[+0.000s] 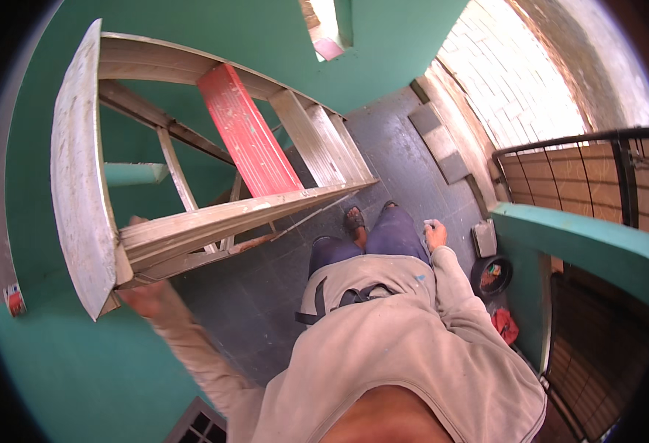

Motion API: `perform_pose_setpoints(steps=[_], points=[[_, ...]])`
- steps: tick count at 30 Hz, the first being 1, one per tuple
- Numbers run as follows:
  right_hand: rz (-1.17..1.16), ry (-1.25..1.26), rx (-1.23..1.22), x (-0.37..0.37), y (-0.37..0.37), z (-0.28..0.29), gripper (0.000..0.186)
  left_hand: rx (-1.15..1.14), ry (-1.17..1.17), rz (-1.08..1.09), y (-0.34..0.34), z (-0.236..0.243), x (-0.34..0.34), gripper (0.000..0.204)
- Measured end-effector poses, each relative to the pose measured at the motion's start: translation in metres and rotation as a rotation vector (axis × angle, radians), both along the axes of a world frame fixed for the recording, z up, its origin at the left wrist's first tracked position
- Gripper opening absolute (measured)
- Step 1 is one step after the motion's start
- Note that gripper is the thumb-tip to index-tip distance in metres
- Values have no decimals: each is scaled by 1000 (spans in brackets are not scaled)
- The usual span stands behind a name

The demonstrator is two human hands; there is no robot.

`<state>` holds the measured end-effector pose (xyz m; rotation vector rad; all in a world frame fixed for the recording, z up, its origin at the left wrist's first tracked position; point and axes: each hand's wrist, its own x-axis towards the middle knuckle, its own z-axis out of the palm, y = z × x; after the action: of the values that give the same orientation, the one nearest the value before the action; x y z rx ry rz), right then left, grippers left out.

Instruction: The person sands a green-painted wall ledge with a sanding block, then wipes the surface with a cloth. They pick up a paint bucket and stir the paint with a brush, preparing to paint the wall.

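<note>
Got the left hand [144, 299] closed round a beat-up stepladder [228, 214], up near the top plate [84, 184], with fingers narrow on it. Got that ladder over on the left, right beside the green wall [81, 354], red step [251, 133] included. Got the right hand [435, 235] low by the right thigh [402, 232], with fingers curled around a small pale thing [431, 222], can't tell what. Also spotted a black tub [476, 277] near a red cloth [504, 326].

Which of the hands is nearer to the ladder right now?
Left. The left hand is at the ladder itself, curled around its near side rail by the picture's left end; the right hand is apart from it, beside the right thigh.
</note>
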<state>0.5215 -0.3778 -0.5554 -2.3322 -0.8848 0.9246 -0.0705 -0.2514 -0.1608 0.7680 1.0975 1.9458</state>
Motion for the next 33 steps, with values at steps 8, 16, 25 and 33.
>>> perform_pose_setpoints(steps=[8, 16, 25, 33], points=[[-85, 72, -136, -24, -95, -26, 16, 95, 849, 45, -16, -91, 79, 53], [-357, 397, 0, -70, -145, 17, 18, 118, 897, 158, -6, -88, 94, 33], [-1099, 673, 54, -229, -269, -32, 34, 94, 1051, -173, -5, -81, 71, 26], [-221, 70, -385, -402, -358, -81, 23, 138, 913, -271, -1, -86, 64, 33]])
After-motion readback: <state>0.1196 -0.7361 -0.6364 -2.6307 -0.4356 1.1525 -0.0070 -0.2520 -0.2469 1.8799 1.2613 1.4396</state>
